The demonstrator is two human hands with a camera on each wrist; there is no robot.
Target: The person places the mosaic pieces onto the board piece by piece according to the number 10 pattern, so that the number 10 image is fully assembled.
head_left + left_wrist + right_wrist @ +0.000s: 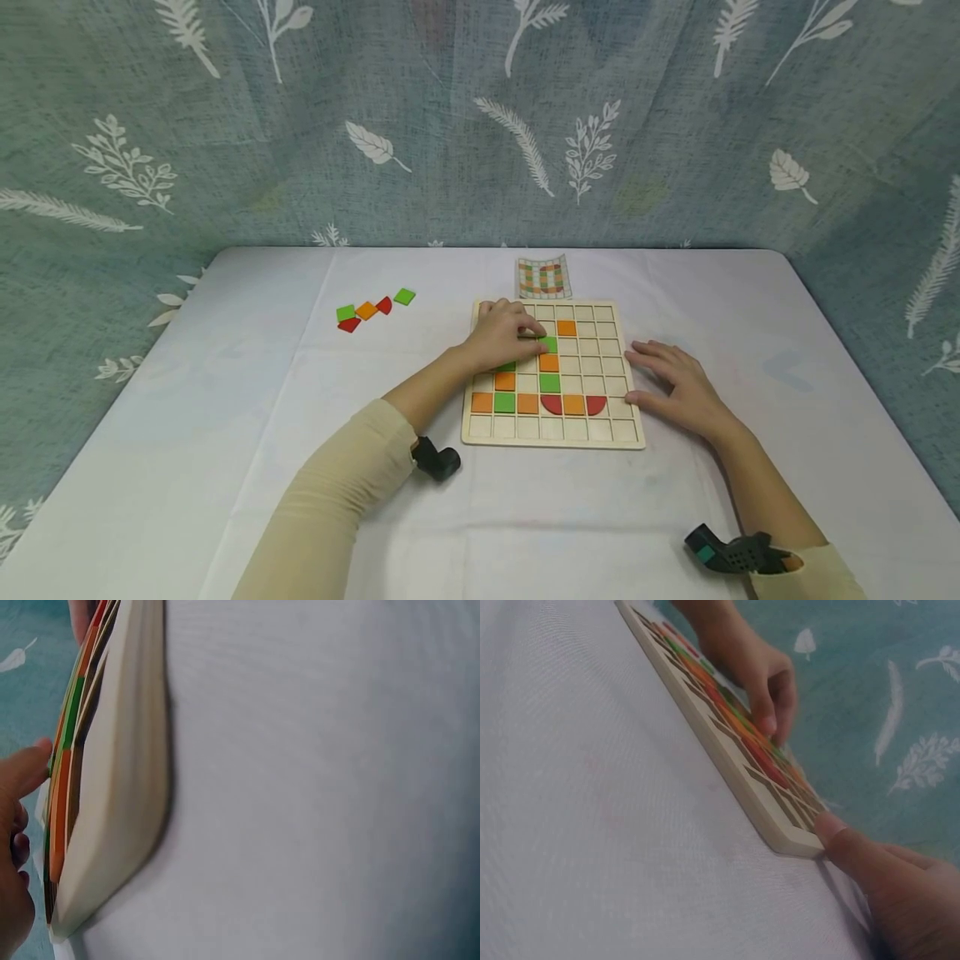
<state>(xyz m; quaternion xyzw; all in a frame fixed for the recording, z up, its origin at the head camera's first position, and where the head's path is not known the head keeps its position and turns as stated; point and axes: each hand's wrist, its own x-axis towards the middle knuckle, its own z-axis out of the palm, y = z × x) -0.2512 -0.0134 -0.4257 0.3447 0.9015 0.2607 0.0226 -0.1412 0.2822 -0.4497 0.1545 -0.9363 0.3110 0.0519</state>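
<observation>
A wooden grid board (555,445) lies flat in the head view, with orange, green and red tiles set in some of its cells. Over its upper left part is my left hand (502,337), thumb and forefinger pinching at a small green square tile (552,344) in a middle column. The palm covers several cells. At the board's right edge rests my right hand (678,387), fingers loosely extended. Its thumb (831,825) touches the board's corner area in the right wrist view. From the left wrist, the board's near edge (127,750) hides most of the tiles.
Left of the board lie loose tiles: green squares (405,297), an orange square (366,311) and red pieces (349,325). A patterned card (543,277) touches or nearly touches the board's far edge. White cloth (187,400) covers the table; a leaf-print curtain (450,125) hangs behind.
</observation>
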